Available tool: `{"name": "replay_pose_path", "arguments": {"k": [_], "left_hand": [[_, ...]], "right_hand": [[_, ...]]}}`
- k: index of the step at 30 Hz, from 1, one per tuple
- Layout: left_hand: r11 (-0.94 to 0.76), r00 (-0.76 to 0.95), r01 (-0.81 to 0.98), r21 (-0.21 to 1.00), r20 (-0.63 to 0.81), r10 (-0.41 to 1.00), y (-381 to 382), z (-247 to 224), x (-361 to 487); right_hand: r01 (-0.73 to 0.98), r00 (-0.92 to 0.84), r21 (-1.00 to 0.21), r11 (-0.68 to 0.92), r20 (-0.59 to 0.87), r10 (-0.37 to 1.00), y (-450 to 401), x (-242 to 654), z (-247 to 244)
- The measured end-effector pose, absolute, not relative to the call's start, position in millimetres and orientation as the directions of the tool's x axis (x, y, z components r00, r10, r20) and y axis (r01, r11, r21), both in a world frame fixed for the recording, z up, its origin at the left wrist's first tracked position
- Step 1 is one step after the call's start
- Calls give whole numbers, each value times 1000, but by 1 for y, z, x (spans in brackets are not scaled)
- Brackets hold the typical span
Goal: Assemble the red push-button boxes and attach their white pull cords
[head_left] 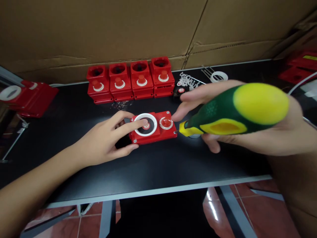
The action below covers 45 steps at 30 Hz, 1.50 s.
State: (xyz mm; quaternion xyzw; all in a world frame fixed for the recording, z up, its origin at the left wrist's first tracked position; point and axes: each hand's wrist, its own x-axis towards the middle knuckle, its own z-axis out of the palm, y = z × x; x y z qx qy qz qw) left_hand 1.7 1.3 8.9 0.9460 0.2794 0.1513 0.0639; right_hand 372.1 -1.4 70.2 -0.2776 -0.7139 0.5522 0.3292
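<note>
- Left hand (pixel 99 142): half-curled around one end of a red box (pixel 160 137).
- Right hand (pixel 262 143): wrapped round a screwdriver (pixel 260 102), tip at its near right corner.
- Box: on the bench (pixel 148 172), between them.

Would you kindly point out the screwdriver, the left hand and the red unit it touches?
Screwdriver (pixel 224 109): head view, on the green of its handle.
Left hand (pixel 105 140): head view, on its back.
Red unit (pixel 158 133): head view, on its top face.

Screwdriver handle (pixel 235 110), right: smooth plastic. Device housing (pixel 158 134), centre: glossy plastic. Tabletop (pixel 153 165): smooth, low sheen. Panel (pixel 111 29), upper frame: matt, creased cardboard. Floor tiles (pixel 91 223), lower edge: glossy.
</note>
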Motion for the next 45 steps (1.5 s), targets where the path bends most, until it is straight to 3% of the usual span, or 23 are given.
{"name": "replay_pose_path", "arguments": {"k": [4,7,14,19,27,33,40,45], "left_hand": [[-836,795,506,213,259,548,2,7,0],[-823,781,519,228,265,566,2,2,-2],[-819,784,528,224,242,571,1,6,1],[-818,776,528,229,262,574,0,5,0],[-822,780,514,243,267,566,1,2,0],[-819,778,522,239,260,572,1,3,-1],[-812,791,540,220,197,579,0,12,0],[-824,795,529,204,220,565,0,11,1]], "right_hand": [[157,-724,-951,265,71,687,5,372,65],[130,-717,-926,354,159,679,10,371,59],[61,-467,-914,400,328,821,10,358,43],[-51,-465,-918,392,369,804,11,356,32],[-4,-616,-936,352,280,737,0,366,56],[11,-582,-925,380,303,755,2,367,55],[17,-410,-889,458,411,814,4,361,43],[98,-531,-902,420,310,789,7,362,51]]}}
